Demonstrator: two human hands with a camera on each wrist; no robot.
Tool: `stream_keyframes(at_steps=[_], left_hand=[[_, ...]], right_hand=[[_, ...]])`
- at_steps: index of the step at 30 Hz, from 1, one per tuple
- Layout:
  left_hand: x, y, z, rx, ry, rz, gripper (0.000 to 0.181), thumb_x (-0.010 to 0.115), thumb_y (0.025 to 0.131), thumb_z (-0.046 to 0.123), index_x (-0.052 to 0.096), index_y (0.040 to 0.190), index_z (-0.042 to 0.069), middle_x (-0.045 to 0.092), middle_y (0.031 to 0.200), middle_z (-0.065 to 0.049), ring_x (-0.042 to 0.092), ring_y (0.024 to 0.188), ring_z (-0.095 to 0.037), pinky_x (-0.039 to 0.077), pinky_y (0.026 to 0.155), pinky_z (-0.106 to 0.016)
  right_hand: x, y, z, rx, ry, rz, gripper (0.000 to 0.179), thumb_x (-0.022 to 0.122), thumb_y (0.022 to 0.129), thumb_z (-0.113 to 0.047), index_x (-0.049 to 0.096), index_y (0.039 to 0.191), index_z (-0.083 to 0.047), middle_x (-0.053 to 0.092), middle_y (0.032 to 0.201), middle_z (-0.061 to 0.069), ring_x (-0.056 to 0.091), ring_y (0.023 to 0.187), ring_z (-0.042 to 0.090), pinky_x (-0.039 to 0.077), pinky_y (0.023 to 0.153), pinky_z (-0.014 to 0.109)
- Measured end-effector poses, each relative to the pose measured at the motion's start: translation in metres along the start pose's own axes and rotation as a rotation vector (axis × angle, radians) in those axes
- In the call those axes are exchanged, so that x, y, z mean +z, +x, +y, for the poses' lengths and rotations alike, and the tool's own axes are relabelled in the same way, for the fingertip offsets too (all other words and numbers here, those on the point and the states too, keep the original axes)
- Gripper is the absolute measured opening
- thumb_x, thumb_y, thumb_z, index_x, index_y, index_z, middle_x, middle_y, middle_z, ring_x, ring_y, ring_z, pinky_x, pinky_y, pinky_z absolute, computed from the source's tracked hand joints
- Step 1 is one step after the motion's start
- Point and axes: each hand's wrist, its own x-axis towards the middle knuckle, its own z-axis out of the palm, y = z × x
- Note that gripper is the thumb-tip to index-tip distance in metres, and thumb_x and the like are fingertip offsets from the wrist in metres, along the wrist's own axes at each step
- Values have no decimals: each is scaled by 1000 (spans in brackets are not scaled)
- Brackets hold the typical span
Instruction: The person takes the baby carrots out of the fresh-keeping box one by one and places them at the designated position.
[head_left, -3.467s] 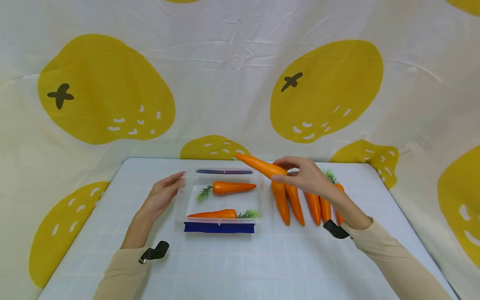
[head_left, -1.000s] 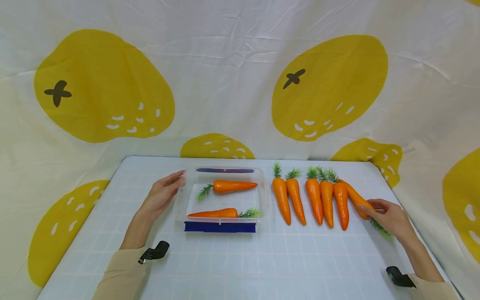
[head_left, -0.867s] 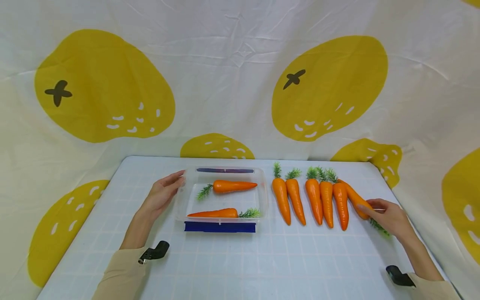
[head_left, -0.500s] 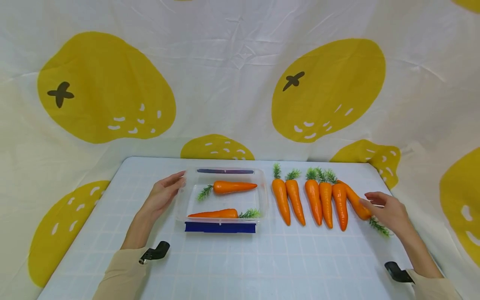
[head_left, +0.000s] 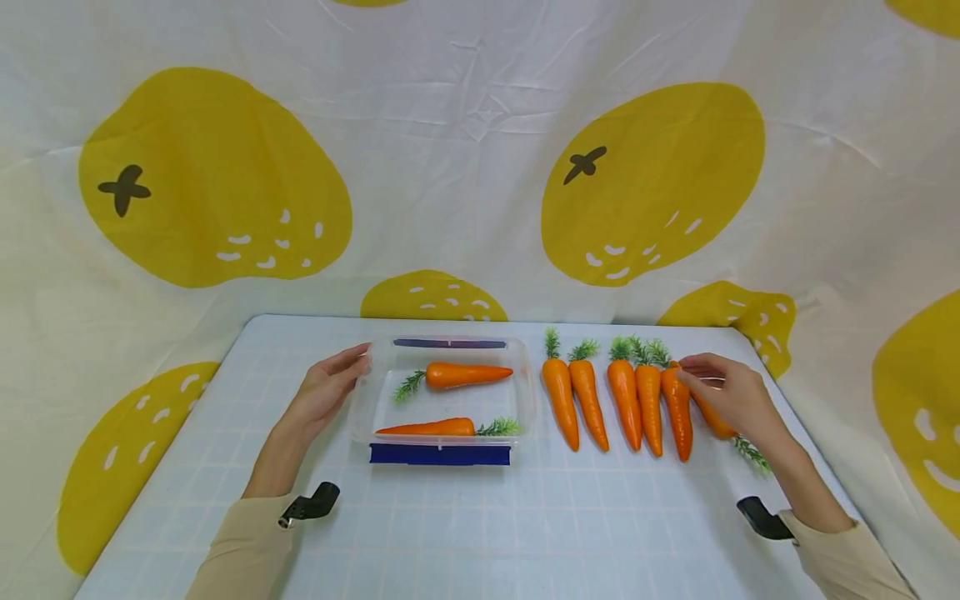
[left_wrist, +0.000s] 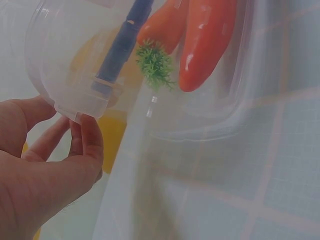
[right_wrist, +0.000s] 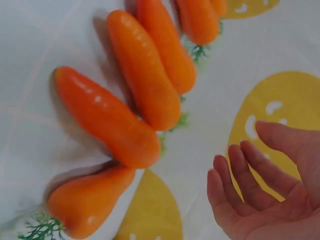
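Note:
My left hand (head_left: 324, 393) pinches the left edge of a clear plastic container (head_left: 529, 392) with blue clips; in the left wrist view, thumb and fingertips meet at its clear flap (left_wrist: 67, 111). Inside lie two carrots, the back one (head_left: 465, 375) with its greens leftward and the front one (head_left: 431, 427) with its greens rightward. My right hand (head_left: 738, 398), fingers loosely bent and holding nothing, hovers over the right end of a carrot row. Nearest it are an upright-lying carrot (head_left: 677, 417) and a slanted carrot (head_left: 714, 419), greens toward the front, partly hidden by the hand.
Several more carrots, including the leftmost carrot (head_left: 560, 404), lie side by side right of the container, greens toward the back. The white table (head_left: 450, 533) has a faint grid. Behind it hangs a white cloth (head_left: 450, 167) with yellow fruit prints.
My right hand brought a carrot to the row's right end, laid it slanted there and let go. It has since shifted left and back. The left hand stayed at the container.

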Motion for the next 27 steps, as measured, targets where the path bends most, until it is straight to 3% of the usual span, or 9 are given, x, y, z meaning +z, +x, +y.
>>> stream_keyframes(at_steps=[2, 5, 27], left_hand=[[-1, 0, -1, 0, 2, 2, 59, 61, 105, 30, 41, 158, 13, 36, 164, -7, 41, 136, -18, 26, 123, -39], [-2, 0, -2, -1, -4, 4, 59, 61, 105, 30, 42, 158, 13, 37, 164, -7, 40, 136, -18, 26, 123, -39], [-2, 3, -3, 15, -18, 0, 59, 63, 104, 29, 43, 157, 12, 38, 163, -6, 38, 141, -19, 26, 123, -40]], right_hand=[[4, 4, -13, -19, 8, -11, 35, 67, 102, -24, 67, 122, 5, 71, 112, 25, 67, 102, 43, 58, 87, 51], [9, 9, -31, -39, 48, -43, 35, 67, 102, -24, 67, 122, 5, 71, 113, 24, 66, 106, 43, 53, 93, 60], [66, 47, -119, -252, 184, -216, 24, 70, 99, -12, 70, 119, 2, 71, 117, 19, 65, 110, 39, 52, 99, 56]])
